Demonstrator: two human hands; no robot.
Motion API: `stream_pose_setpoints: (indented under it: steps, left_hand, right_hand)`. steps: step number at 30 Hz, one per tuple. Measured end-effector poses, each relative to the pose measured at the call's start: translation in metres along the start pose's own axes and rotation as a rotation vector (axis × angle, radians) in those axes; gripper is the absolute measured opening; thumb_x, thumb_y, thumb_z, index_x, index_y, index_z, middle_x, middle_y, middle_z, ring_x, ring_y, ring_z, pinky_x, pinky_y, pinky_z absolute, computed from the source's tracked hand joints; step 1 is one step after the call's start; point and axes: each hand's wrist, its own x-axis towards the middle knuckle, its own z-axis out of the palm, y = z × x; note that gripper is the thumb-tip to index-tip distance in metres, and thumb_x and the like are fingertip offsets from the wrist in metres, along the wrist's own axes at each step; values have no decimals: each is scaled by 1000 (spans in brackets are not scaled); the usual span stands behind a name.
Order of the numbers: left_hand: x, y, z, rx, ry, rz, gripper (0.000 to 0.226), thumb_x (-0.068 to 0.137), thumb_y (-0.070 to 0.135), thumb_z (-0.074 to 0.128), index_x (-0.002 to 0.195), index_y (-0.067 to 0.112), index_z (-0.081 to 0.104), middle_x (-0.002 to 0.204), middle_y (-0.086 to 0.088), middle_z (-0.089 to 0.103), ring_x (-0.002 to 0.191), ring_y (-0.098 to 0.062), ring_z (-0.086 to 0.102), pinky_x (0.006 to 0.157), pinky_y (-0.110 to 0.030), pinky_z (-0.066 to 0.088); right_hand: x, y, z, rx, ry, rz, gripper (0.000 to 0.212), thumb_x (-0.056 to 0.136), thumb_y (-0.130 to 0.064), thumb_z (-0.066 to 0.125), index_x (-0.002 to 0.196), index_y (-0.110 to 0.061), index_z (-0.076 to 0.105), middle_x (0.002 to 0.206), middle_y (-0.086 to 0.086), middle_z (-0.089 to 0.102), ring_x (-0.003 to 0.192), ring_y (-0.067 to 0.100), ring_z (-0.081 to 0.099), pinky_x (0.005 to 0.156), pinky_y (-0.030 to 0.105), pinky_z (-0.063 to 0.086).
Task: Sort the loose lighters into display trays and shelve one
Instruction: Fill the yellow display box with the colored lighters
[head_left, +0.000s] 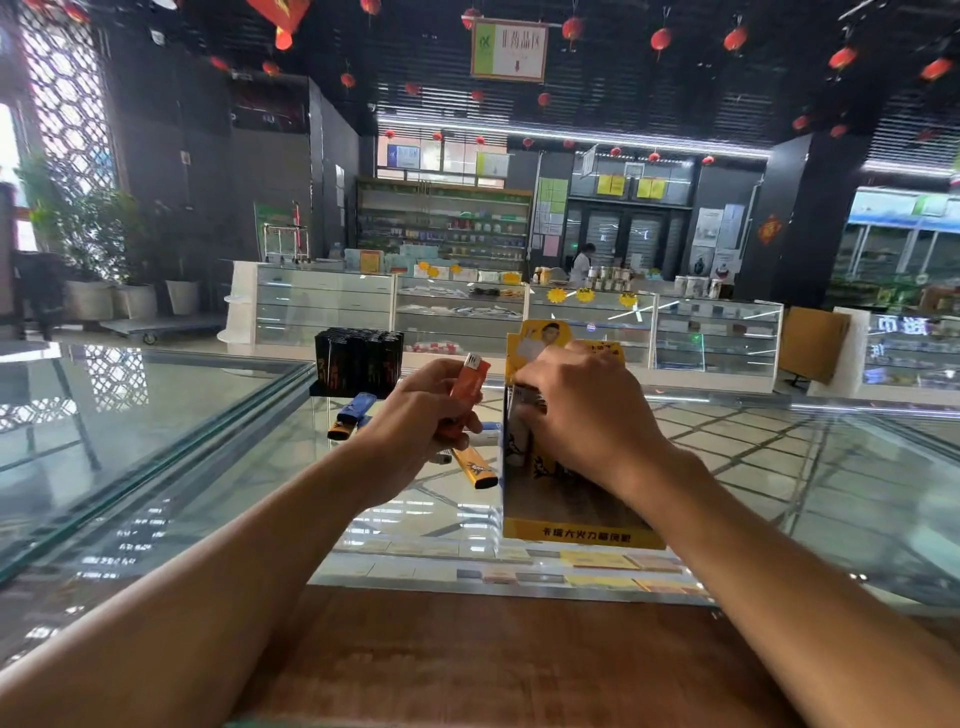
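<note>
Now: left hand grip clamped on orange lighter; right hand grip pinching white lighter inside yellow display tray. Loose lighters between; black tray far left; glass tabletop open beyond.

Yellow display tray front strip: Chinese characters (too blurred to read). Hanging ceiling sign: likewise unreadable.
</note>
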Motion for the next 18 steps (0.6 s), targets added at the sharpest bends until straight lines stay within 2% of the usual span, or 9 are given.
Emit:
stream_pose_setpoints:
  steps: [3, 7, 9, 12, 15, 18]
  left_hand:
    - [-1, 1, 0, -30, -6, 9, 30, 100, -9, 48, 123, 5, 62, 101, -13, 61, 79, -20, 67, 70, -33, 58]
    - [-1, -1, 0, -44, -26, 25, 25, 98, -6, 55, 116, 4, 67, 98, -14, 68, 88, -26, 70, 84, -35, 61]
    - [-2, -2, 0, -49, -31, 28, 24, 97, -6, 56, 116, 4, 67, 100, -14, 69, 89, -27, 71, 87, -36, 62]
    - [-3, 0, 1, -65, -46, 21, 27, 97, -9, 54, 116, 5, 67, 102, -10, 70, 89, -28, 74, 85, -39, 63]
    - [-5, 1, 2, -27, -60, 15, 28, 97, -6, 56, 119, 7, 68, 111, -14, 70, 94, -31, 75, 77, -41, 65]
    - [-7, 3, 2, -6, -51, 19, 28, 97, -7, 56, 117, 8, 69, 108, -10, 72, 95, -30, 76, 71, -37, 64]
  right_hand:
    - [-2, -5, 6, -46, -3, -24, 20, 93, -31, 62, 106, -21, 74, 104, -2, 69, 100, 20, 61, 88, 36, 48]
    - [-1, -1, 1, 12, -33, 4, 24, 90, -30, 74, 113, -22, 75, 103, -1, 70, 100, 21, 62, 85, 34, 50]
    - [-2, -1, -2, 49, -49, 18, 30, 87, -31, 78, 116, -24, 74, 103, -1, 70, 99, 22, 63, 83, 33, 51]
    - [0, -1, -3, 92, -71, 43, 33, 85, -28, 80, 117, -22, 74, 105, 1, 71, 102, 24, 63, 86, 36, 53]
    - [2, 0, -2, 186, -81, 85, 32, 84, -20, 80, 115, -21, 75, 105, 3, 71, 102, 24, 63, 87, 41, 56]
    - [-1, -2, 2, 104, -87, 61, 32, 84, -19, 81, 115, -18, 75, 106, 2, 69, 103, 23, 61, 87, 41, 56]
